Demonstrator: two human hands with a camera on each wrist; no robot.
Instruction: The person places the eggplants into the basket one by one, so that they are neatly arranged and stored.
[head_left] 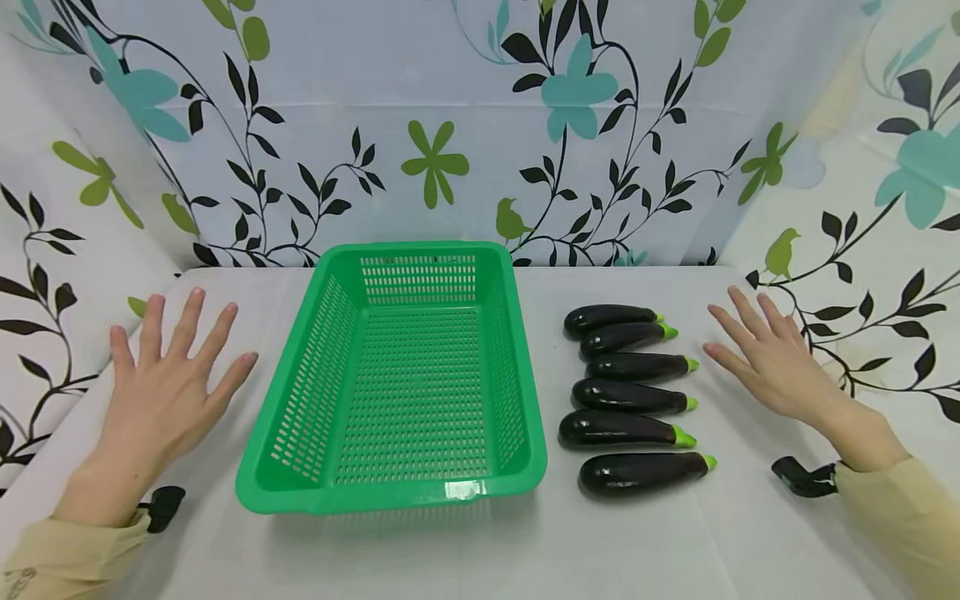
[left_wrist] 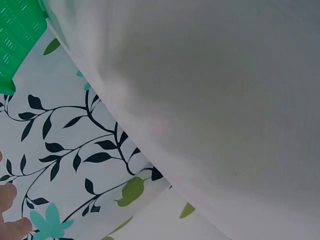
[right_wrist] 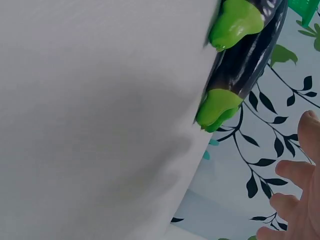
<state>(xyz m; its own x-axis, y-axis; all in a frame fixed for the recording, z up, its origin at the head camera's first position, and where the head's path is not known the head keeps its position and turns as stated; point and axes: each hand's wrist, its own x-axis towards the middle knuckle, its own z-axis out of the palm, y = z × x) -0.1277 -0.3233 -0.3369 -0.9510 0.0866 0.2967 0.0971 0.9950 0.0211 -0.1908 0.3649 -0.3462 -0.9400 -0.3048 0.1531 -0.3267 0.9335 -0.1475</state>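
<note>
Lying in a row on the worktop [head_left: 622, 550] just right of the empty basket [head_left: 517, 467], six eggplants [head_left: 626, 397] are flanked by the right hand [head_left: 772, 362] and left hand [head_left: 161, 392], both spread flat and holding nothing; each is best gripped mid-body.

- From the head view we look forward and down over the whole surface [head_left: 637, 542], facing its far edge and the leaf-print backdrop [head_left: 450, 125].
- From the left wrist we sit very close above the surface, sharing a corner of the green basket [left_wrist: 17, 35].
- From the right wrist we sit equally close, sharing two eggplants [right_wrist: 250, 55] and the backdrop.
</note>
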